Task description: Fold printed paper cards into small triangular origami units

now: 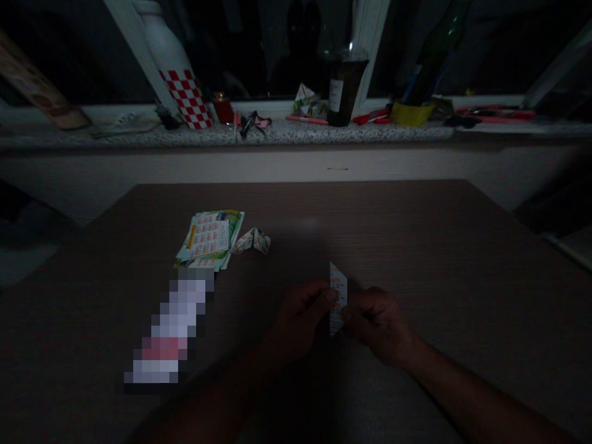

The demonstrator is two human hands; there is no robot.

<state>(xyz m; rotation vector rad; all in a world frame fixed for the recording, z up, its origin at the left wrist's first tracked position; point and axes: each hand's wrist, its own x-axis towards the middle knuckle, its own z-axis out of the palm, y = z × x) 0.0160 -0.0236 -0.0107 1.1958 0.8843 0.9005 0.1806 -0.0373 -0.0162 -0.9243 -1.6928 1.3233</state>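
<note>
Between my two hands is a small folded piece of printed paper (338,288), a narrow strip with slanted ends and orange and dark print. My left hand (303,314) pinches its left edge, the thumb lying on the front. From the other side my right hand (382,324) grips the right edge between thumb and curled fingers. Farther left lies a stack of printed paper sheets (206,239), green and white with rows of orange print. Touching or close to its right side is a folded paper piece (253,241) with creased, angular faces.
A pixelated oblong object (171,330) lies on the brown table (416,234) left of my arms. On the granite windowsill (272,132) behind stand a white bottle with red checks (185,92), a dark labelled container (343,92), a yellow tape roll (411,114) and a green bottle (437,46).
</note>
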